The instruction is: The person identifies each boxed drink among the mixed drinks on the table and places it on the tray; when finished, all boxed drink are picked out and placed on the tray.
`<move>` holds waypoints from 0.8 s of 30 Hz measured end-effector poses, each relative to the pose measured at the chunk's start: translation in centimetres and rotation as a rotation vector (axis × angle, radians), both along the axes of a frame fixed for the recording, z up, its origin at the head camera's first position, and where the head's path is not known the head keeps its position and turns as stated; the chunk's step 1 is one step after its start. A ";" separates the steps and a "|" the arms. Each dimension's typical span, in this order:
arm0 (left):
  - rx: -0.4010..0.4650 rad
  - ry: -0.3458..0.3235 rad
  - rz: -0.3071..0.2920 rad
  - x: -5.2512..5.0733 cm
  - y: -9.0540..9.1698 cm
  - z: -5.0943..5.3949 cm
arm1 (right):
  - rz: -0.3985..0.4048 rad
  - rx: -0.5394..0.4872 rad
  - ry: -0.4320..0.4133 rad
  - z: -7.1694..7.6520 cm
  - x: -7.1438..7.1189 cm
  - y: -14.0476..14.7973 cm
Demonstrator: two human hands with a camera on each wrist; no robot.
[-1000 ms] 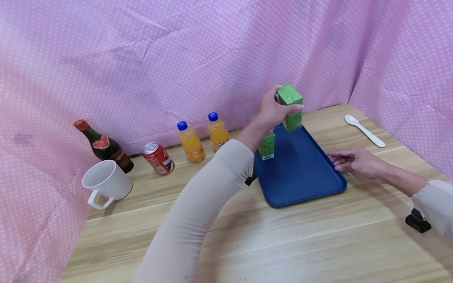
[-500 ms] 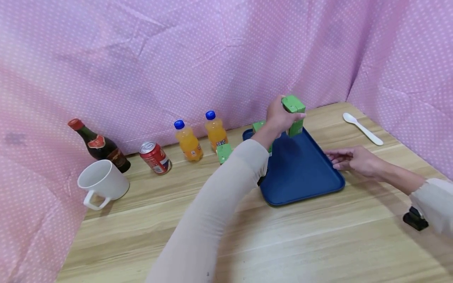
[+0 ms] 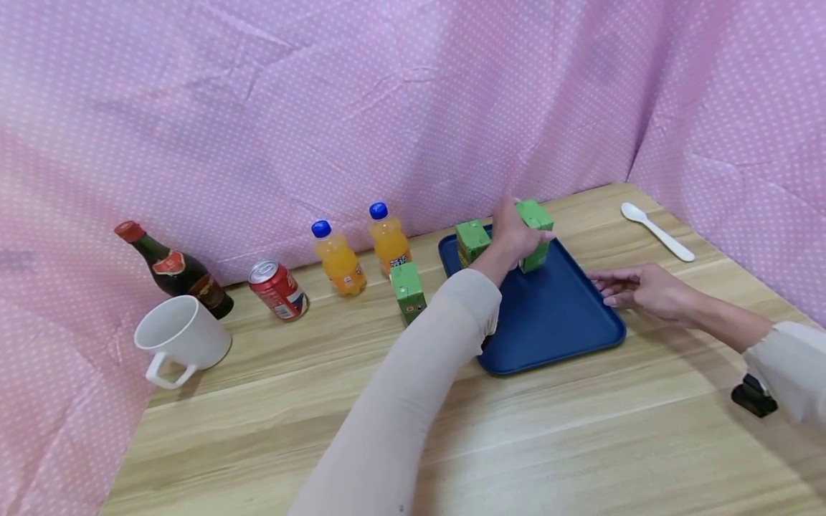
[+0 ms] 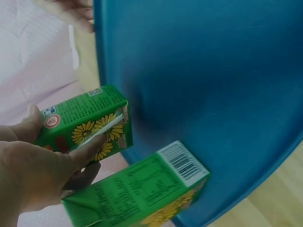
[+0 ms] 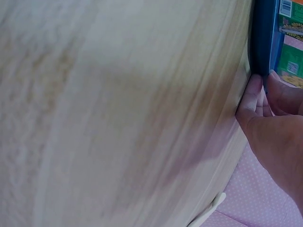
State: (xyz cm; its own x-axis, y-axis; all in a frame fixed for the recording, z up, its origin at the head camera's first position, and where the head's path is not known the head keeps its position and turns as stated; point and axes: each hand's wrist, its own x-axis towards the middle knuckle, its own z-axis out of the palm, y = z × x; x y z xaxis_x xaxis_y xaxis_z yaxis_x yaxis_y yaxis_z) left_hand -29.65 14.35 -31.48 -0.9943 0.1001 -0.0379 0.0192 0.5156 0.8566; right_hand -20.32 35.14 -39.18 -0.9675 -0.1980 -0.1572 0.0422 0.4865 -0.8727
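In the head view my left hand (image 3: pixel 513 233) grips a green drink carton (image 3: pixel 537 240), held upright over the far right part of a blue tray (image 3: pixel 555 322). Its fingers and thumb wrap the carton's sides in the left wrist view, where a straw (image 4: pixel 102 130) runs along one face. Whether the carton's base touches the tray I cannot tell. A second green carton (image 4: pixel 142 189) stands on the tray beside it, partly behind my wrist in the head view. My right hand (image 3: pixel 652 290) touches the tray's right rim with extended fingertips (image 5: pixel 256 82).
A third green carton (image 3: pixel 408 287) stands on the table left of the tray. Further left are two orange soda bottles (image 3: pixel 342 265), a red can (image 3: pixel 280 290), a dark glass bottle (image 3: pixel 187 276) and a white mug (image 3: pixel 187 333). A white spoon (image 3: pixel 658 231) lies right. Pink cloth (image 3: pixel 323 107) hangs behind.
My left hand has lowered the carton toward the tray. The arm has shifted right, uncovering the carton on the table and more of the one on the tray. My right hand stays at the rim.
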 end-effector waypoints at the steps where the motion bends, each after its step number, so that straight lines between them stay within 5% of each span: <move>1: -0.012 -0.008 -0.003 0.0 0.0 -0.2 | -0.001 -0.005 0.001 0.0 0.0 0.0; 16: -0.041 -0.031 -0.045 0.2 -0.3 -1.8 | 0.001 -0.024 0.020 -0.4 -0.1 -0.1; 20: -0.026 0.007 -0.069 0.5 -0.7 -1.5 | 0.003 -0.018 0.015 -0.3 0.0 -0.2; 24: -0.082 0.100 -0.179 1.1 -1.3 0.1 | 0.000 -0.001 -0.002 0.0 0.1 -0.2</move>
